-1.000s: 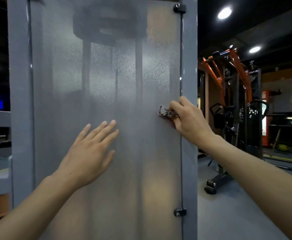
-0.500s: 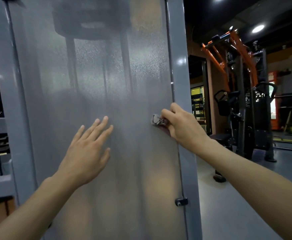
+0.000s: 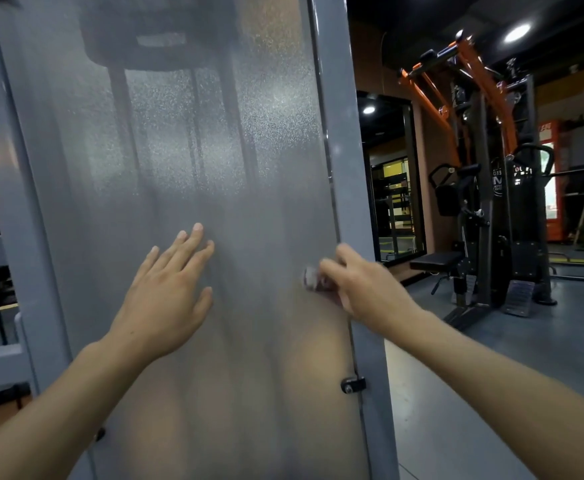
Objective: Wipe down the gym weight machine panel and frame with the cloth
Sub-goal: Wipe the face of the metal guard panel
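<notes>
A tall frosted translucent panel (image 3: 186,168) of the weight machine fills the left and centre of the head view, set between grey frame posts (image 3: 339,133). My left hand (image 3: 166,292) lies flat on the panel with straight, spread fingers. My right hand (image 3: 360,285) pinches a small bunched cloth (image 3: 313,278) and presses it on the panel near its right edge. Most of the cloth is hidden inside the fingers, and this hand is motion-blurred.
A black clip (image 3: 352,384) fixes the panel to the right post low down. The left frame post (image 3: 13,202) stands at the left edge. To the right are grey floor (image 3: 474,375) and a black and orange gym machine (image 3: 484,188) with a bench.
My right hand has slid the cloth down the panel's right edge. My left hand stays flat on the panel. The camera has swung down and to the right.
</notes>
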